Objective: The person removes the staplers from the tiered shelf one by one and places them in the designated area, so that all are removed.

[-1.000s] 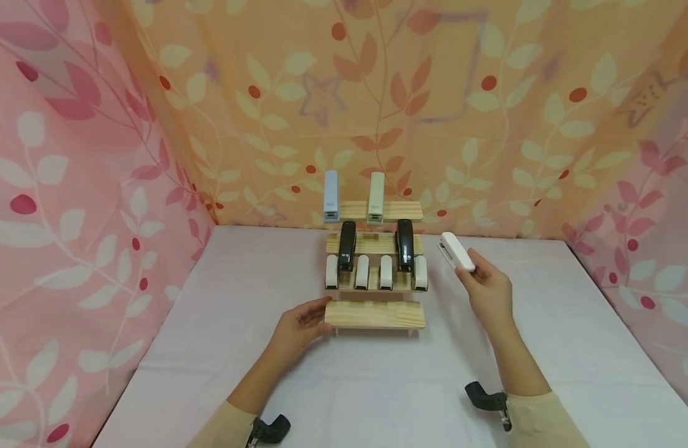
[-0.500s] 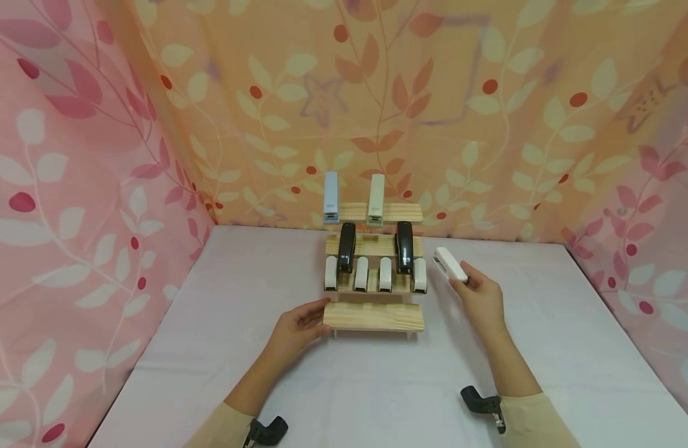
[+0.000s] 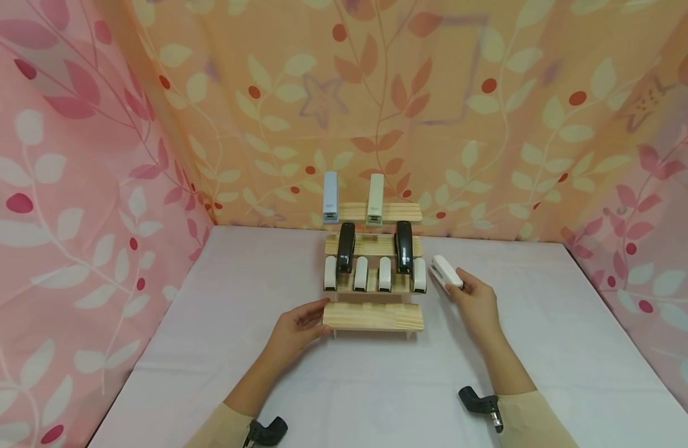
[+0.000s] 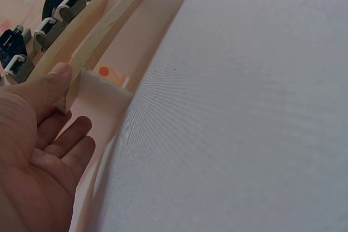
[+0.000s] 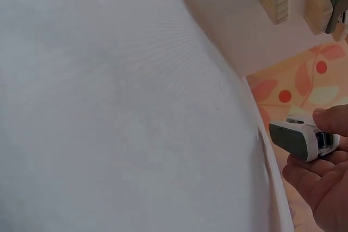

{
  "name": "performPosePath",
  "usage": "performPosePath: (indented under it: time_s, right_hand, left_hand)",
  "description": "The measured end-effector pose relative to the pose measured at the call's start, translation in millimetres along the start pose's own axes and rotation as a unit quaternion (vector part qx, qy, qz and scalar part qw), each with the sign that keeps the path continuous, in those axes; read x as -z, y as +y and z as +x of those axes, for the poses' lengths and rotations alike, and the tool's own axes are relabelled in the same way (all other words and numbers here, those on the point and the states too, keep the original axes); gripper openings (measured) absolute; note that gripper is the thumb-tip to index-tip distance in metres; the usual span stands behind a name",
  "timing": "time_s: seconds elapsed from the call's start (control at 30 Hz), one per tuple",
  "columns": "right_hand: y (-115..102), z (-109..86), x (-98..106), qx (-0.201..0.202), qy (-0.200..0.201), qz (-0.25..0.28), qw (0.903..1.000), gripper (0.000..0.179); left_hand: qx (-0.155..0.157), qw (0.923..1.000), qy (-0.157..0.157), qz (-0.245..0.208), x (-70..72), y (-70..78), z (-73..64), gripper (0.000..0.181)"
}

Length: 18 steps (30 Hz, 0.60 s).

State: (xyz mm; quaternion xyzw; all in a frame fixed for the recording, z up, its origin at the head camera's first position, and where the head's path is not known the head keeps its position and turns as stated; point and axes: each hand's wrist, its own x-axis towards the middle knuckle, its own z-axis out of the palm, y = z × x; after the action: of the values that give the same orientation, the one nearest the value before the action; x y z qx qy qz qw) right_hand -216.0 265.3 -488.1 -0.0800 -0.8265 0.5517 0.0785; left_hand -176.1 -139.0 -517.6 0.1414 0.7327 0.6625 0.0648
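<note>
A white stapler [image 3: 448, 271] is in my right hand [image 3: 477, 305], pinched between thumb and fingers just right of a tiered wooden rack [image 3: 373, 316]. In the right wrist view, the grey underside of this stapler [image 5: 291, 138] faces the camera. My left hand [image 3: 292, 328] holds the left end of the rack's lowest board, thumb [image 4: 61, 71] pressed on the wood and the other fingers below. Several small white staplers [image 3: 361, 274] stand on the second tier. Two black staplers [image 3: 403, 247] lie above them. On top are a blue stapler [image 3: 330, 196] and a pale green stapler [image 3: 376, 198].
A white cloth [image 3: 377, 386] covers the table under the rack. Patterned curtains [image 3: 461, 74] enclose the back and sides. A black camera mount [image 3: 478, 401] sits at each wrist.
My right hand has moved left and a little toward me with the white stapler, closer to the rack. The left hand stays at the board's end.
</note>
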Motion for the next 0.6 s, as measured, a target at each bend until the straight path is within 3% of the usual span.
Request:
performPosePath:
  time_s: [0.27,0.6]
  right_hand:
    - [7,1.3,-5,-0.016,0.007,0.0,0.9999,0.058]
    - [11,0.8,-12,0.011,0.026,-0.012,0.9995,0.061]
  left_hand:
    - [0.006,1.0,0.005,0.003,-0.2,-0.5,0.8,0.059]
    - [-0.007,1.0,0.005,0.0,-0.1,-2.7,0.7,0.058]
